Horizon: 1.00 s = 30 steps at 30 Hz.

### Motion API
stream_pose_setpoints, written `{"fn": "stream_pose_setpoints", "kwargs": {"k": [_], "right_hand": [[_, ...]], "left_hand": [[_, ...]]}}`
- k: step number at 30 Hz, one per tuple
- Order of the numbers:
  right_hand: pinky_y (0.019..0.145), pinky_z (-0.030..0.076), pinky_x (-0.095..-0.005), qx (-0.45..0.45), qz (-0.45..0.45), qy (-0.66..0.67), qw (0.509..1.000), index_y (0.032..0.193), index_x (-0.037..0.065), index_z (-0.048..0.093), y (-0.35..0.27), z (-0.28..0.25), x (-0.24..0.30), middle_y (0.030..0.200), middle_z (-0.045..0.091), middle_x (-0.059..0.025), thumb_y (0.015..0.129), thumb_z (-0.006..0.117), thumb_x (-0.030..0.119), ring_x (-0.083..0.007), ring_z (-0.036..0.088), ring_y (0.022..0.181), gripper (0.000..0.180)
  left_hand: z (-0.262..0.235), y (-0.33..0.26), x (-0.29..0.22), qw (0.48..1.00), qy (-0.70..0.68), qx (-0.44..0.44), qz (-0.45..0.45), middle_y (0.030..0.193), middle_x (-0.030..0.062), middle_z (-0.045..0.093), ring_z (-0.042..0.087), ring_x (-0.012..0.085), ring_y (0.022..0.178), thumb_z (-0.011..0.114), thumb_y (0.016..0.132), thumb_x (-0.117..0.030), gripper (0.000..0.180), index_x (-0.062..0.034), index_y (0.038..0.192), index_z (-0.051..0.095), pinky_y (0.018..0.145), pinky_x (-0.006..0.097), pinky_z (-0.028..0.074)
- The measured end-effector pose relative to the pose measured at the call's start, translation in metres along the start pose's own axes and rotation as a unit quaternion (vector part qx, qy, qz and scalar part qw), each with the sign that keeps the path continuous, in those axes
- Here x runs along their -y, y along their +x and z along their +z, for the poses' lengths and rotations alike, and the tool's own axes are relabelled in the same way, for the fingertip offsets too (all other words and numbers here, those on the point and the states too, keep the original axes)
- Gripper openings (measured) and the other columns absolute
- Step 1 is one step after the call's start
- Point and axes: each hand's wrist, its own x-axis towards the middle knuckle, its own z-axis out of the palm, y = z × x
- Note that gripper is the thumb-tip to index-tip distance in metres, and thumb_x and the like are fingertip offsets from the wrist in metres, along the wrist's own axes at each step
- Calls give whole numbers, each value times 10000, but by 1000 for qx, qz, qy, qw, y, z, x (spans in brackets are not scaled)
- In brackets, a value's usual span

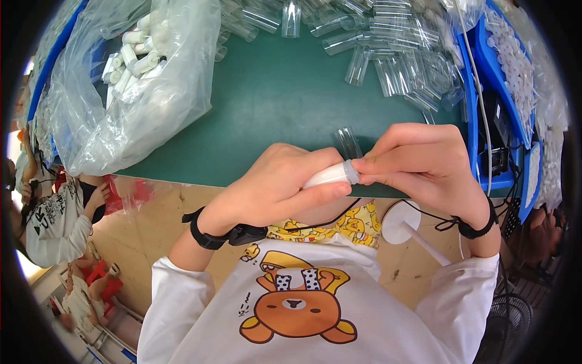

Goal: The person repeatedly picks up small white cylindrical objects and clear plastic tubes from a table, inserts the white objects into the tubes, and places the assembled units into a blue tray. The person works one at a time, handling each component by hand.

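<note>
Just over the table's near edge, my left hand [276, 182] is wrapped round a small white cylinder [327, 176] with a grey ring at its right end. The thumb and fingers of my right hand [421, 161] pinch that grey end; whether a small part sits between the fingertips is hidden. Right behind my hands a short clear plastic tube [348, 143] lies on the green tabletop [273, 103]. A clear plastic bag [182, 103] at the far left stands open, with several white cylinders [133, 57] of the same kind inside.
Many loose clear tubes [394, 42] cover the back and right of the table. At the right edge stand blue bins [500, 79] of small translucent parts, with a white cable [482, 91] before them. A white stool [400, 221] is below; other people [60, 221] sit at the left.
</note>
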Motion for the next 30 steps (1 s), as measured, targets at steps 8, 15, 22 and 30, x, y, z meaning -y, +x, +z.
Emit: {"fn": "stream_pose_setpoints", "kwargs": {"k": [8,15,22,30], "right_hand": [[479,435,-261,-37,-5,21,999,881,26,722,-6,9,-7,732,621,-69,734,722,-6,-171,580,573,150],[465,422,-276,-52,-13,31,998,858,22,714,-5,12,-7,717,610,-75,745,715,-6,-186,564,552,117],[467,420,-286,-59,-10,43,997,835,16,702,-4,14,-7,705,595,-76,740,704,-21,-196,560,548,102],[516,469,-253,-17,-32,-27,999,893,25,718,-2,7,-6,765,639,-76,741,693,-40,-187,629,622,167]], "left_hand": [[-1,3,-3,999,34,13,12,612,135,557,559,327,547,559,910,-344,316,-29,877,572,494,378,399],[1,2,1,999,36,-4,30,599,136,540,547,329,537,575,902,-321,299,-24,867,565,484,381,392],[2,2,1,999,38,-13,36,601,134,535,542,328,534,588,895,-294,271,-27,861,561,482,386,390],[4,2,1,997,61,-22,34,602,132,539,545,331,537,601,885,-260,237,-27,868,562,489,396,398]]}}
